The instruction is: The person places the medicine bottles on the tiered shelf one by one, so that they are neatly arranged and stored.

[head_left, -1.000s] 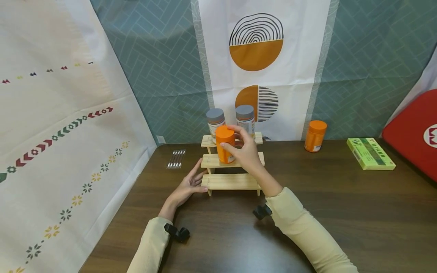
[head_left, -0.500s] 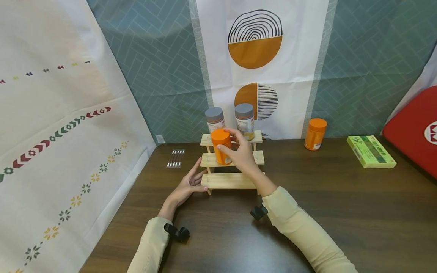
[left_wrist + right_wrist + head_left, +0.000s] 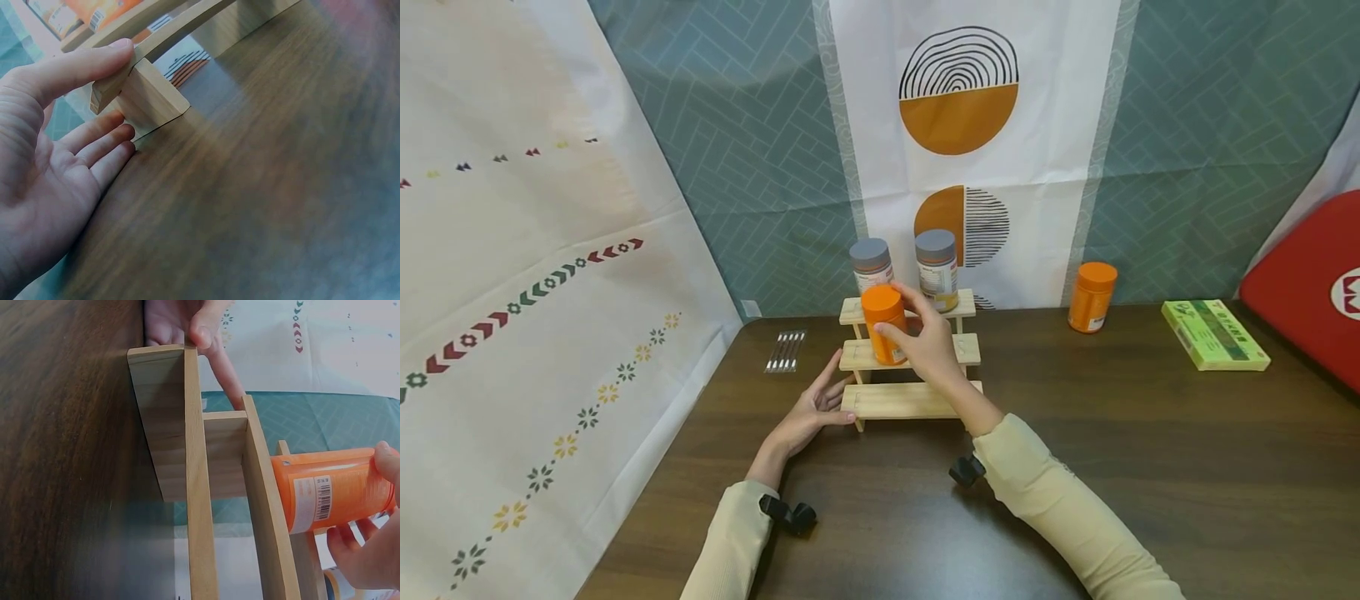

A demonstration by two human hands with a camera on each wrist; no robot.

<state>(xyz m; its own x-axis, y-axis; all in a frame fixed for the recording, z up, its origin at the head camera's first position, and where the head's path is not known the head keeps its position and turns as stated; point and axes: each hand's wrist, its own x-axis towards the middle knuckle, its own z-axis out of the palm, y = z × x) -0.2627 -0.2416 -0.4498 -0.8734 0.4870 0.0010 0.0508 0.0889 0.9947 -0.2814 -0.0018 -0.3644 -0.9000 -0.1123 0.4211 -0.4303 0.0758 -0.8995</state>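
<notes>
My right hand (image 3: 927, 342) grips an orange pill bottle (image 3: 880, 321) near its lid, thumb in front and fingers behind. The bottle stands upright on the middle tier of a three-step wooden rack (image 3: 910, 402); in the right wrist view, the base of the orange bottle (image 3: 312, 492) meets the board. At the rack's left end, my left hand (image 3: 808, 417) has its thumb on the lowest board and its other fingers stretched along the side. The left wrist view shows those fingers (image 3: 103, 150) nearly straight beside the rack's leg (image 3: 150, 100).
Two grey-lidded bottles stand on the top tier, one left (image 3: 871, 258) and one right (image 3: 937, 268). Cotton swabs (image 3: 786, 352) lie left of the rack. To the right are another orange bottle (image 3: 1092, 298), a green box (image 3: 1215, 335) and a red case (image 3: 1315, 287).
My right hand has shifted the orange bottle slightly left and down on the middle tier. The left hand keeps its place at the rack.
</notes>
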